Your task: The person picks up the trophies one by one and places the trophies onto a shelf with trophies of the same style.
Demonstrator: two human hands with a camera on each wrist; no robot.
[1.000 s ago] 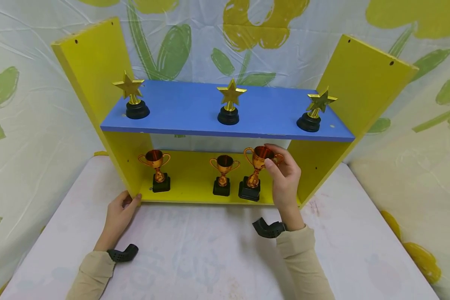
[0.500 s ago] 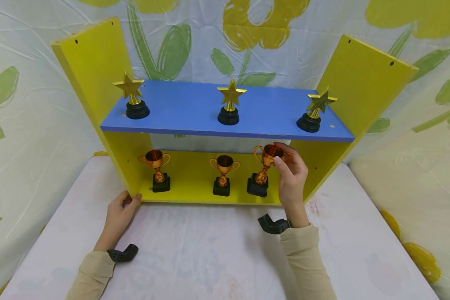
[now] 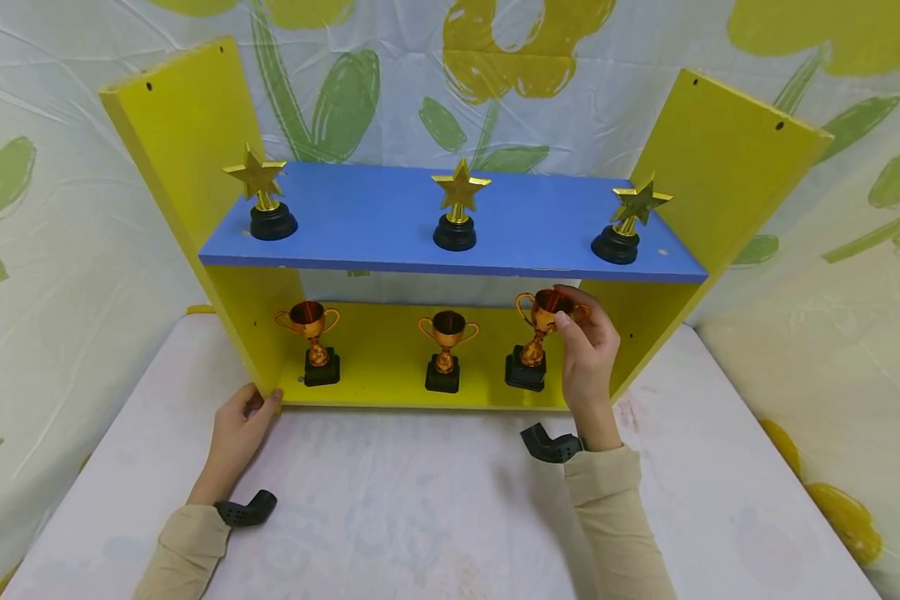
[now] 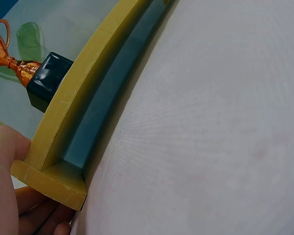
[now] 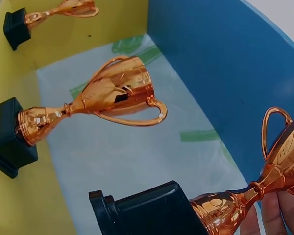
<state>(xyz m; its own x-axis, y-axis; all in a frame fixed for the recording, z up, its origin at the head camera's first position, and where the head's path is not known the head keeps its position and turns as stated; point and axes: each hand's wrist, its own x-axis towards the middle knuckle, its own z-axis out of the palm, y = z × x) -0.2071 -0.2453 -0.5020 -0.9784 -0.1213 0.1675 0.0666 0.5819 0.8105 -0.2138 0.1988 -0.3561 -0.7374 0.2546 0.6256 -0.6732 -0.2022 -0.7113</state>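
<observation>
My right hand [image 3: 591, 358] holds a copper-coloured trophy cup [image 3: 532, 352] by its bowl, thumb in front and fingers behind. The cup tilts over the right part of the yellow lower board [image 3: 378, 354]; I cannot tell whether its black base [image 5: 152, 210] touches the board. A second copper trophy cup [image 3: 444, 360] stands upright mid-board, and a third [image 3: 317, 353] stands near the left side. My left hand [image 3: 242, 425] grips the lower left front corner of the yellow and blue shelf [image 4: 63, 103], its thumb and fingers on either side of the panel's edge.
Three gold star trophies, left [image 3: 272, 221], middle [image 3: 456, 232] and right [image 3: 617, 243], stand on the blue upper board [image 3: 367, 208]. Yellow side panels [image 3: 727, 167] rise at both ends. A white cloth [image 3: 390, 500] covers the table. Flower-patterned fabric [image 3: 600, 125] hangs behind.
My right hand has carried the held trophy cup to the right, away from the middle cup and slightly back over the lower board. My left hand has stayed at the shelf's corner.
</observation>
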